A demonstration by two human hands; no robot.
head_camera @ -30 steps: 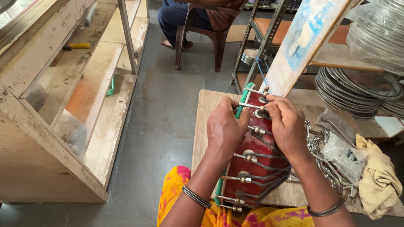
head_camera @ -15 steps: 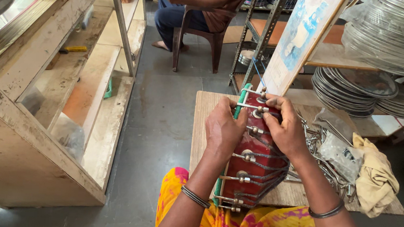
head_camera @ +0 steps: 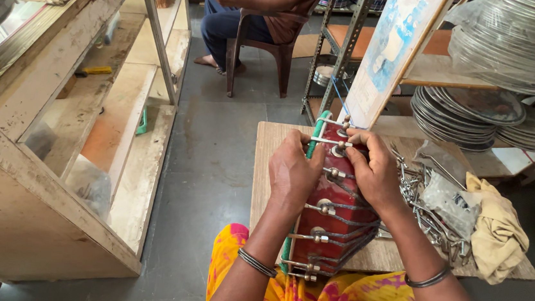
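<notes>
Head view: red drum [head_camera: 339,218] lengthwise away, between hands [head_camera: 337,169].

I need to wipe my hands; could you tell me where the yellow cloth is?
The yellow cloth lies at the right end of the wooden board, beside the pile of metal hooks.

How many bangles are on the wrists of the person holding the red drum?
2: a pair of thin bands read as one bangle on the left wrist, and one dark bangle on the right wrist. The hands grip the red drum; none seem hidden.
</notes>
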